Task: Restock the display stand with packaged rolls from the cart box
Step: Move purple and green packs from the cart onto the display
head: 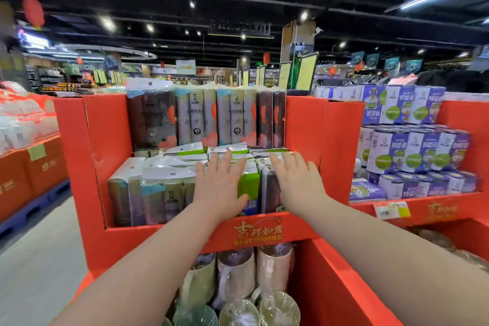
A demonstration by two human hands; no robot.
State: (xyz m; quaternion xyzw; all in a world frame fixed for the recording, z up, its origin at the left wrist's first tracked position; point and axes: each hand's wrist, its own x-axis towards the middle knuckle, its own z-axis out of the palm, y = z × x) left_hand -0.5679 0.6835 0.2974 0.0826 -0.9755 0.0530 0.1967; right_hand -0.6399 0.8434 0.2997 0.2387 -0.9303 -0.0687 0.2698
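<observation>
A red cardboard display stand (92, 156) faces me with stepped tiers. Its top tier holds upright packaged rolls (197, 116) in grey, teal and dark wrap. The middle tier is filled with more packs (150, 193), among them a green-and-white pack (250, 182). My left hand (221, 182) lies flat with straight fingers on that green pack. My right hand (296, 182) rests flat on the dark pack (270, 190) beside it. Neither hand grips anything. Below, the lowest tier holds several wrapped rolls (238, 272). The cart box is out of view.
A second red stand (428, 206) at the right carries stacked purple-and-white packs (412, 151). At the left, orange cartons (29, 174) sit on a blue pallet (31, 209). Grey aisle floor (39, 259) runs along the left side.
</observation>
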